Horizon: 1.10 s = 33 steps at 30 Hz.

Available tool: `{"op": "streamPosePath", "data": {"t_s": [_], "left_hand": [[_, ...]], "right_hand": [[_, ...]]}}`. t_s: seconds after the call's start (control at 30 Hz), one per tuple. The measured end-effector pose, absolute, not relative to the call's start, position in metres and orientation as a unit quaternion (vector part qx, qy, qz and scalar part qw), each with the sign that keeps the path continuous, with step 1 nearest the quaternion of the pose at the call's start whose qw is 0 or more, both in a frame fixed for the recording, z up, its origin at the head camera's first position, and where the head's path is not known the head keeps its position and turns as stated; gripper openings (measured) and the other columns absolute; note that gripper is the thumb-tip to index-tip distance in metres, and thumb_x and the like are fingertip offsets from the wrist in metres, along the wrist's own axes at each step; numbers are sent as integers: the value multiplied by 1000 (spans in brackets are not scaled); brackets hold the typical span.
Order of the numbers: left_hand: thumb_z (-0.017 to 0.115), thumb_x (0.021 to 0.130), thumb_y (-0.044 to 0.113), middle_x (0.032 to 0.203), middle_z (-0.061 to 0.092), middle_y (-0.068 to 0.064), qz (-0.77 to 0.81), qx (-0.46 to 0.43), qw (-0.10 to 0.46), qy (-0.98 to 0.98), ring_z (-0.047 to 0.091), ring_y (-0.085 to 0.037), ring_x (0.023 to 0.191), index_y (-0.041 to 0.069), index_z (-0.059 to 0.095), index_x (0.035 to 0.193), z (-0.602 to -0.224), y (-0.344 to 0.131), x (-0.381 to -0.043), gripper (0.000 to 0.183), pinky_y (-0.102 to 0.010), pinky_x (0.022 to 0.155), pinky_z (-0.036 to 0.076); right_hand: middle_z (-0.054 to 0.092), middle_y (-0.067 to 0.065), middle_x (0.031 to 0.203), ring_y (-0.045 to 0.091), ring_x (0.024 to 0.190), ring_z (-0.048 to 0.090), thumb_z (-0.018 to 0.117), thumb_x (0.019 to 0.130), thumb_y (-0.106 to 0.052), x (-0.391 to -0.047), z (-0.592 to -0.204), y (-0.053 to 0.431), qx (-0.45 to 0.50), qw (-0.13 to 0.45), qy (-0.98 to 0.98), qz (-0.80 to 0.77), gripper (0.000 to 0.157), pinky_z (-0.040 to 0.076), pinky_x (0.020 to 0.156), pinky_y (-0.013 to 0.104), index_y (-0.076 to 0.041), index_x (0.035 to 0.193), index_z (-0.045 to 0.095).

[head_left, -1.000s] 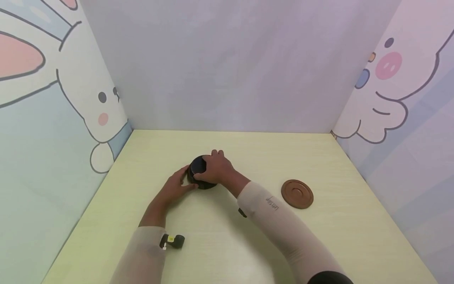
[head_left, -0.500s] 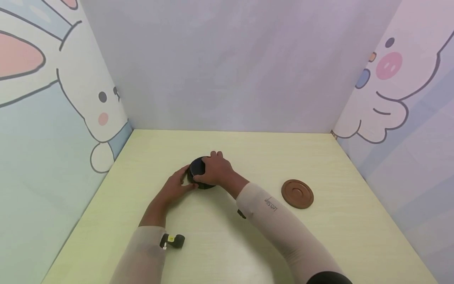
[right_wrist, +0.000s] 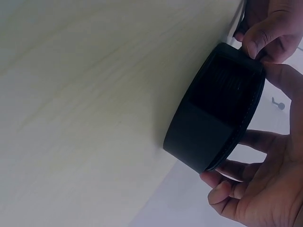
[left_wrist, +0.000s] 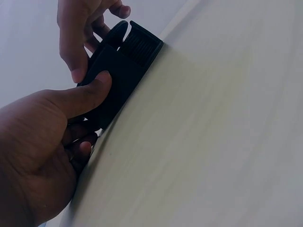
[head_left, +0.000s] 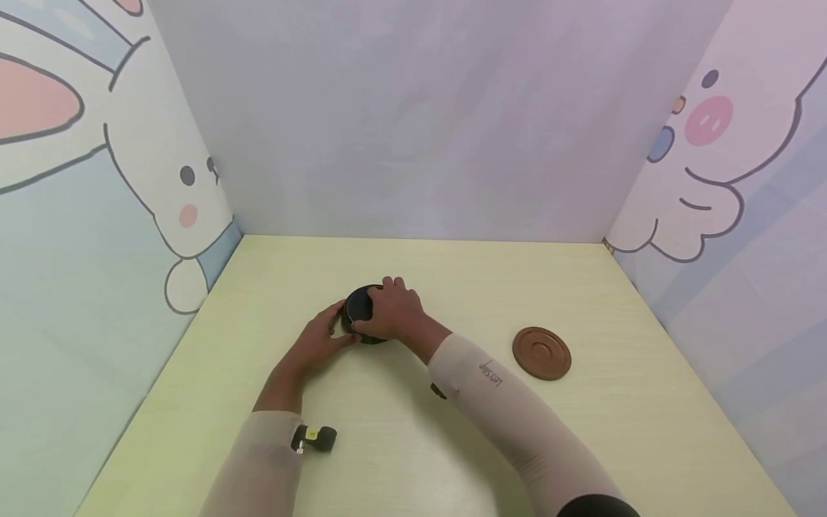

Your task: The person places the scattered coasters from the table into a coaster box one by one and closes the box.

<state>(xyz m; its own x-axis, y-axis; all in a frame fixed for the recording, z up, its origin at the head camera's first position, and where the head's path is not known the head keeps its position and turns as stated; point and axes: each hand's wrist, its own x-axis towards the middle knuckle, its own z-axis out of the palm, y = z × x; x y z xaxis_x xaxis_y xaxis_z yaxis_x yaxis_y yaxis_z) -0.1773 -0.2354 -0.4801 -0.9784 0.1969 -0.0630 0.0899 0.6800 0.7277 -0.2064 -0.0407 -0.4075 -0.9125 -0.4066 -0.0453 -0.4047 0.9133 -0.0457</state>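
Note:
A black round coaster holder [left_wrist: 125,68] stands on the table, left of centre in the head view. Through a cutout in its wall, a stack of thin ridged layers shows in both wrist views. My left hand [head_left: 319,339] grips the holder's near left side, thumb on the wall and fingers curled behind it. Over the holder's top, my right hand [head_left: 393,310] holds a black disc [head_left: 360,305] by its edge, thumb on one side and fingers on the other. In the left wrist view this disc tilts, with a narrow gap at one end between it and the holder.
A brown round coaster [head_left: 541,353] with a raised ring lies flat on the pale wooden table [head_left: 620,416], to the right of the holder. A plain back wall [head_left: 420,129] and two side walls with cartoon animals enclose the table.
My right hand and forearm have shifted very slightly left and toward me over the holder. The left hand, the holder and the brown coaster stay in place.

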Motion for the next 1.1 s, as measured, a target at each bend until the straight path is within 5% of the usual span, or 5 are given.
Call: {"op": "streamPosePath", "data": {"t_s": [0.43, 1.1], "left_hand": [[71, 83, 60, 163, 30, -8, 397, 93, 62, 911, 34, -36, 148, 22, 27, 157, -481, -235, -179, 94, -55, 117, 38], [71, 84, 58, 164, 28, -11, 396, 86, 71, 912, 34, -38, 147, 18, 24, 158, -481, -236, -178, 97, -54, 116, 40]], "right_hand": [[47, 9, 142, 28, 128, 45, 54, 82, -77, -205, -405, -38, -210, 43, 977, -13, 80, 53, 94, 48, -25, 143, 51], [50, 6, 135, 24, 117, 50, 50, 84, -78, -212, -403, -13, -221, 34, 974, -40, 81, 58, 85, 46, -24, 145, 48]]}}
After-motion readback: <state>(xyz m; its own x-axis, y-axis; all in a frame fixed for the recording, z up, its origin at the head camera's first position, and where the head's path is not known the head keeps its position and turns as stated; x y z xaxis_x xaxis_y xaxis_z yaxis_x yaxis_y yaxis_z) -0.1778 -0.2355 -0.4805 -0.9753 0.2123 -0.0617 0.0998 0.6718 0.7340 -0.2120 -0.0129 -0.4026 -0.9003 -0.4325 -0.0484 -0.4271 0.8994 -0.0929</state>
